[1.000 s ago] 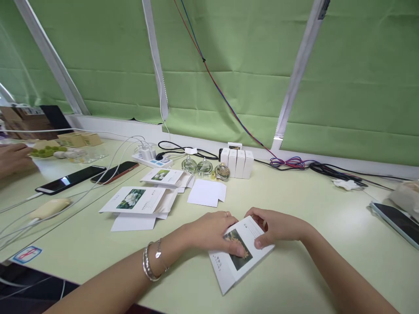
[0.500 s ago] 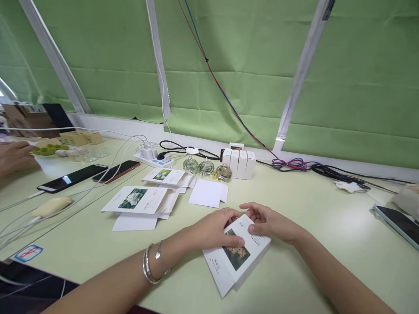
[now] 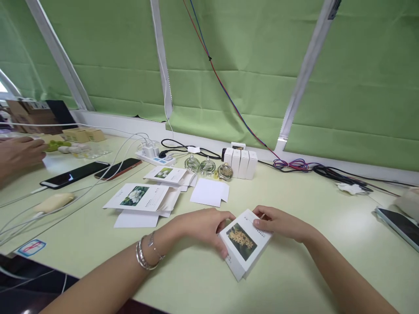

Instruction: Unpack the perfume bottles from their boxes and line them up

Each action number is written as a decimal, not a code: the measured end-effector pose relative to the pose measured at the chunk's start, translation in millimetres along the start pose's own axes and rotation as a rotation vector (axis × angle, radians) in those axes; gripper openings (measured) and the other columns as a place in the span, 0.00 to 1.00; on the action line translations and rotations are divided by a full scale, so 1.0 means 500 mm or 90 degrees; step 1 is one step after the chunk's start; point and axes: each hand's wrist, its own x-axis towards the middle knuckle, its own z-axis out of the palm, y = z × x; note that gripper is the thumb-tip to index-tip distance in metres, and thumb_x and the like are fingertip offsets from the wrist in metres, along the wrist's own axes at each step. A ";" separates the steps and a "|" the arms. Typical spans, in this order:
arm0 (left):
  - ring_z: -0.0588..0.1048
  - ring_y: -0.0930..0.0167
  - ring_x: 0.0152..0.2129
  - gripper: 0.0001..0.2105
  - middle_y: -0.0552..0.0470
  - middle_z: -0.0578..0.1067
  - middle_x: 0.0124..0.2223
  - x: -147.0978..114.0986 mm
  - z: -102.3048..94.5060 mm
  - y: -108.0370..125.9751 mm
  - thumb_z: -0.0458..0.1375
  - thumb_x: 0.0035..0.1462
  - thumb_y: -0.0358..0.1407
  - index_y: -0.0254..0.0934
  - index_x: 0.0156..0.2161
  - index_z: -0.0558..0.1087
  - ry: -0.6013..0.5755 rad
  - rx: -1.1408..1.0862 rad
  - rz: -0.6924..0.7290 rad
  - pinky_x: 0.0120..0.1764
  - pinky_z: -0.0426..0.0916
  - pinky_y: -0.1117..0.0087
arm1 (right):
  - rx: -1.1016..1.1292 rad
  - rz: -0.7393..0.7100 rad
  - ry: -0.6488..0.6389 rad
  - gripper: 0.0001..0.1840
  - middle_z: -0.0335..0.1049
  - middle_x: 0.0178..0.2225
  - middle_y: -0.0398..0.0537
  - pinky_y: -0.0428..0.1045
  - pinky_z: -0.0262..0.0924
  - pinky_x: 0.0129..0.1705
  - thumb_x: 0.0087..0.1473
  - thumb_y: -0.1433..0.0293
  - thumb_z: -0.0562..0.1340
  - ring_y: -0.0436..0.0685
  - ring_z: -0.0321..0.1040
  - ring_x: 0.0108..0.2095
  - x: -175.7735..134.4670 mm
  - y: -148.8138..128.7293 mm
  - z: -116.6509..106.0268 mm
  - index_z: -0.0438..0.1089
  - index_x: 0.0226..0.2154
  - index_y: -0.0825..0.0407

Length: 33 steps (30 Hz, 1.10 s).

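Note:
A white cardboard box (image 3: 258, 254) printed with a picture of small orange flowers lies tilted on the table in front of me. My left hand (image 3: 204, 229) grips its left edge, thumb near the near-left corner. At the far right edge, my right hand (image 3: 281, 224) holds the box with the thumb on top and the fingers curled behind it. The end flap (image 3: 234, 263) at the near-left side slopes downward. What the fingers do beneath the box is hidden.
Flattened boxes with white-flower pictures (image 3: 135, 196) lie to the left, near a blank white carton (image 3: 209, 192). Behind are round glass bottles (image 3: 207, 166), small white boxes (image 3: 242, 164) and a power strip (image 3: 155, 159). Phones (image 3: 75, 174) and another person's hand (image 3: 21, 157) are at left.
My left hand has slid off the flower picture to the box's left edge. The near flap, which stuck out flat, now bends down. My right hand has shifted slightly along the box.

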 end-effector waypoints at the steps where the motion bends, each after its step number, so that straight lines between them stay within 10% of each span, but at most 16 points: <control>1: 0.68 0.71 0.24 0.31 0.56 0.70 0.29 0.001 0.001 -0.002 0.67 0.37 0.42 0.42 0.49 0.66 0.013 -0.009 0.004 0.24 0.56 0.75 | 0.037 -0.013 -0.002 0.17 0.67 0.37 0.46 0.50 0.56 0.39 0.51 0.55 0.59 0.56 0.63 0.38 -0.002 -0.002 -0.001 0.62 0.37 0.51; 11: 0.67 0.65 0.43 0.28 0.45 0.65 0.51 0.006 0.004 0.002 0.60 0.49 0.44 0.40 0.54 0.60 0.219 -0.249 0.043 0.41 0.63 0.67 | 0.357 -0.180 0.127 0.29 0.66 0.45 0.51 0.49 0.60 0.39 0.46 0.56 0.64 0.58 0.66 0.43 0.008 -0.021 0.016 0.58 0.48 0.49; 20: 0.71 0.66 0.40 0.19 0.47 0.71 0.47 0.011 -0.009 -0.011 0.59 0.51 0.42 0.37 0.47 0.67 0.173 -0.286 0.073 0.39 0.65 0.69 | 0.356 -0.111 0.138 0.30 0.73 0.34 0.53 0.51 0.61 0.34 0.45 0.48 0.60 0.61 0.70 0.35 0.009 -0.010 0.004 0.67 0.41 0.55; 27: 0.72 0.71 0.28 0.19 0.47 0.74 0.36 0.012 -0.013 -0.023 0.57 0.52 0.47 0.32 0.41 0.70 0.076 -0.327 0.004 0.27 0.64 0.74 | -0.055 -0.129 0.314 0.19 0.69 0.38 0.46 0.51 0.57 0.38 0.54 0.56 0.53 0.57 0.65 0.36 0.025 0.010 0.007 0.63 0.45 0.47; 33: 0.70 0.72 0.25 0.18 0.50 0.74 0.31 0.014 -0.004 -0.022 0.59 0.49 0.48 0.33 0.34 0.72 0.056 -0.197 -0.061 0.24 0.60 0.75 | -0.135 -0.180 0.224 0.19 0.69 0.34 0.46 0.49 0.57 0.38 0.59 0.59 0.45 0.56 0.65 0.37 0.022 0.003 0.021 0.67 0.34 0.50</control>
